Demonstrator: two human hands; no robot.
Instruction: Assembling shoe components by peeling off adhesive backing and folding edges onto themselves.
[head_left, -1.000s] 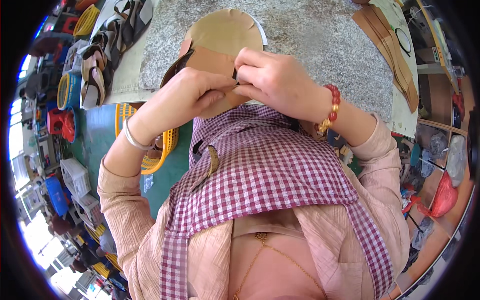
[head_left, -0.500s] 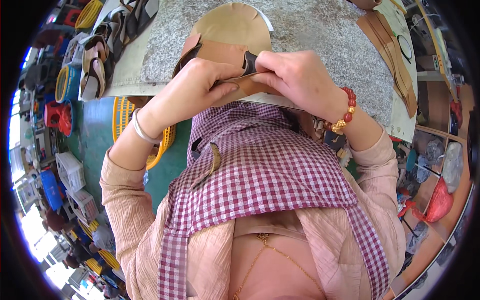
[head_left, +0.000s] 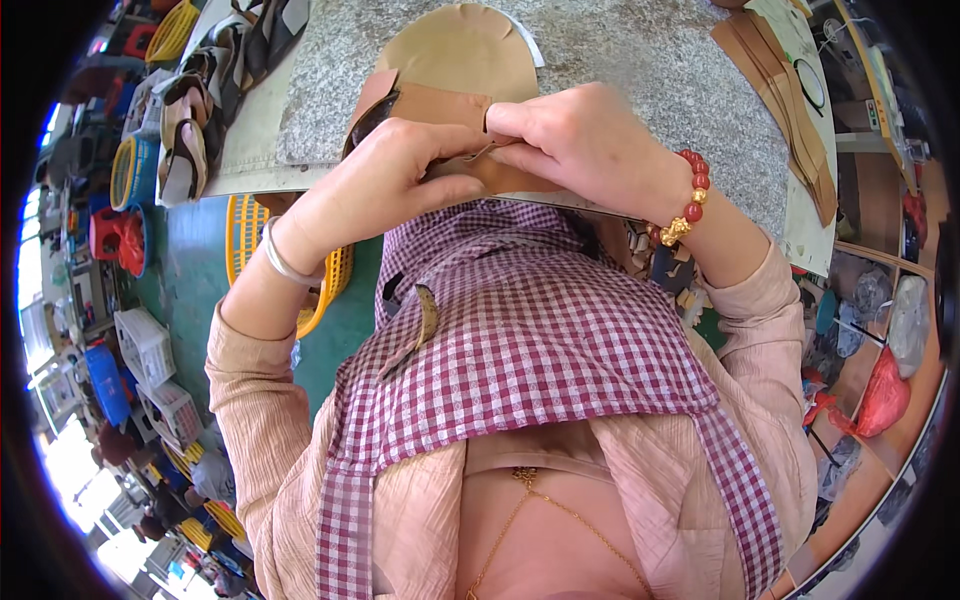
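Observation:
Both hands grip a tan leather shoe upper at the table's front edge. My left hand is closed on its near left part, fingers on top and thumb beneath. Pinched between thumb and fingers of my right hand is the upper's near right edge, where the leather is folded. A dark lining shows at its left side. Beyond it lies a rounded tan leather piece with a white edge at its right. My fingers hide much of the fold.
The stone slab covers the tabletop's middle. Dark and tan shoe pieces are piled at the left; long brown leather strips and a tape roll lie at the right. Below the table stands a yellow basket.
My right hand has shifted slightly left along the folded edge, covering the dark patch seen there before. The left hand stays nearly in place, its thumb a little lower.

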